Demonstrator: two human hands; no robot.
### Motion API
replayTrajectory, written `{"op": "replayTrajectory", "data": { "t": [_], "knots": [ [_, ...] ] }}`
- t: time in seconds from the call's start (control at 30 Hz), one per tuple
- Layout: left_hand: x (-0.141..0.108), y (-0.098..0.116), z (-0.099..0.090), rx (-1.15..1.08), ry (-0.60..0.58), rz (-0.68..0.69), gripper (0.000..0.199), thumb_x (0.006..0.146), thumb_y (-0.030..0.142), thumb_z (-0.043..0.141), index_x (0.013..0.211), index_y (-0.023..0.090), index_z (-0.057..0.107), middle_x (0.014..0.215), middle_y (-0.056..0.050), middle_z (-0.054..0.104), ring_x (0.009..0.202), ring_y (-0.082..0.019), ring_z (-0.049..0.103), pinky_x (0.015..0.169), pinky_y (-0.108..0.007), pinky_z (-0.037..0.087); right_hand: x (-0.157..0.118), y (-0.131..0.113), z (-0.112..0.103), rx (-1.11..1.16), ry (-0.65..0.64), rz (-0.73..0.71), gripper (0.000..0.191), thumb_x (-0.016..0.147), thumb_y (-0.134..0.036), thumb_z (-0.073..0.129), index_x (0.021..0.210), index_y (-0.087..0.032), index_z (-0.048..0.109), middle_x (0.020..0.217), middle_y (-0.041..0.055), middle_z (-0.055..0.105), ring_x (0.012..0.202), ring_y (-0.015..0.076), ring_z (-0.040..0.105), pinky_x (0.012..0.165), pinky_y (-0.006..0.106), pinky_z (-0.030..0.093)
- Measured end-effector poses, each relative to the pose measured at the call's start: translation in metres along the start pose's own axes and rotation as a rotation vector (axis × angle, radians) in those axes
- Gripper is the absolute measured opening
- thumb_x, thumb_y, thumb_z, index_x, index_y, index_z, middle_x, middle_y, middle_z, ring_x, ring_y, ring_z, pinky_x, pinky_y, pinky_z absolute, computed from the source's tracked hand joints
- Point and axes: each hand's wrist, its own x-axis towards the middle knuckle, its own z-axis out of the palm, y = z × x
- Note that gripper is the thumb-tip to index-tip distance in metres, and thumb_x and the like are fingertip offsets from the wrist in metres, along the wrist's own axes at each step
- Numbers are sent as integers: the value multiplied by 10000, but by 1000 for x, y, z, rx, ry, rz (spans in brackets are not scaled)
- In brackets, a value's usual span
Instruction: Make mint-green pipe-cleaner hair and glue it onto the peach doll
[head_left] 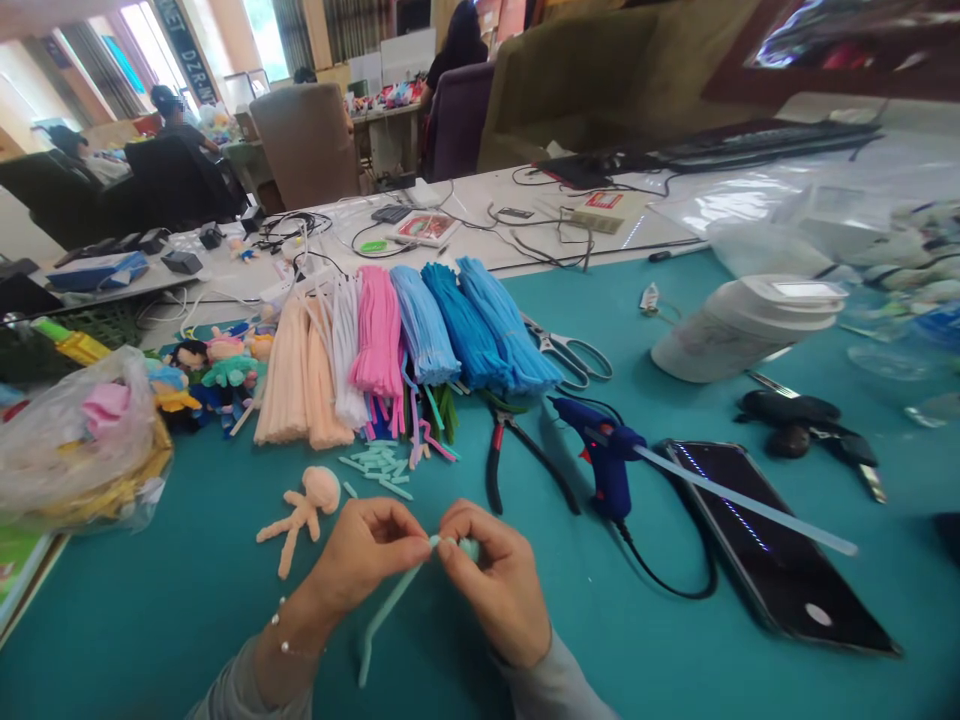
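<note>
Low over the teal mat, my left hand (pixel 373 555) and my right hand (pixel 495 575) meet fingertip to fingertip. Both pinch a mint-green pipe cleaner (pixel 386 612), whose loose end hangs down to the left. A bunched part of it shows between my right fingers, mostly covered by them. Beside my left hand lies a small peach doll body (pixel 304 512) made of fuzzy stems, with a round head. Short cut mint pieces (pixel 377 465) are scattered just beyond my hands. Pliers (pixel 525 450) with black and red handles rest past my right hand.
Bundles of pipe cleaners (pixel 379 345) in peach, white, pink and blues line the mat's back. Scissors (pixel 574 352), a blue glue gun (pixel 604 450), a phone (pixel 780 540), keys (pixel 814 425) and a lidded cup (pixel 739 325) lie right. Small dolls (pixel 229 365) and a plastic bag (pixel 82 430) sit left.
</note>
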Motion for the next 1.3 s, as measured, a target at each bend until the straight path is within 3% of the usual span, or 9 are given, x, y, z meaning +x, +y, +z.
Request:
{"op": "replayTrajectory", "data": {
  "t": [0.23,0.47,0.6,0.87,1.3],
  "knots": [
    [3,-4,6,-60,86,-35,147,504,232,796,506,151,674,492,-2,616,499,-115,508,498,-230,402,0,6,4,-2,76,19,222,739,-284,595,536,-210,543,549,1,539,516,143,458,514,272,389],
    [7,-5,4,-195,98,-66,165,505,224,802,512,149,656,460,22,588,470,-101,501,529,-240,413,-1,11,1,138,-27,227,267,777,-447,650,735,-184,658,644,25,636,603,162,529,580,278,418],
    [7,-3,5,-209,95,-92,217,501,248,828,513,146,637,455,26,577,459,-99,499,524,-245,409,1,16,1,188,-8,242,398,708,-555,690,605,-182,597,571,10,589,556,147,492,543,271,407],
    [6,-5,6,-328,87,-163,302,428,293,891,543,136,660,485,22,601,469,-86,514,513,-226,407,2,2,1,219,-8,280,386,717,-512,715,566,-176,599,575,-3,536,556,131,440,548,267,376],
    [4,0,7,-360,-5,-148,329,424,319,903,520,134,648,469,20,602,448,-93,538,497,-223,432,0,4,3,265,-57,257,407,729,-514,709,557,-183,547,583,-7,516,573,137,445,559,272,363]
  ]
}}
